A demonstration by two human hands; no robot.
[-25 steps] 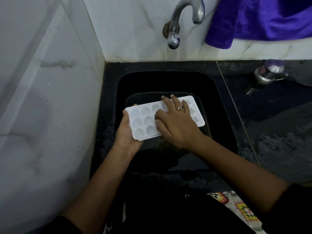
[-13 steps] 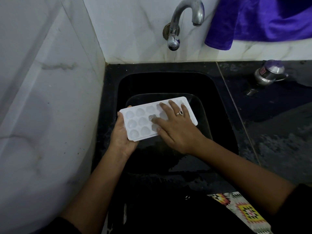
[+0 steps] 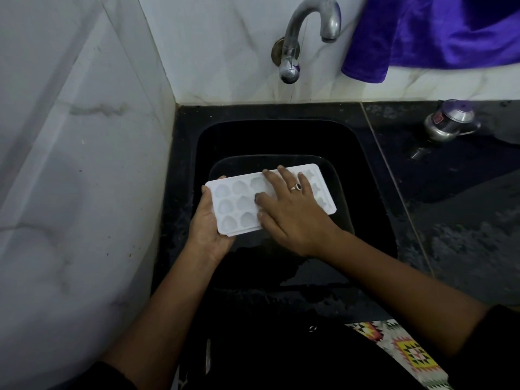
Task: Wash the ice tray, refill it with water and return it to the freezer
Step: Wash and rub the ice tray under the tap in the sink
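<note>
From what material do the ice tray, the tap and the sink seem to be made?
Ice tray: probably plastic, white, matte and slightly translucent; its cells look thin and moulded, with soft edges. Tap: metal, likely chromed or steel; it is silvery with bright reflections. Sink: black with a dull sheen, perhaps stone or composite; the look does not settle which.

left hand holding ice tray, right hand flat atop
</note>
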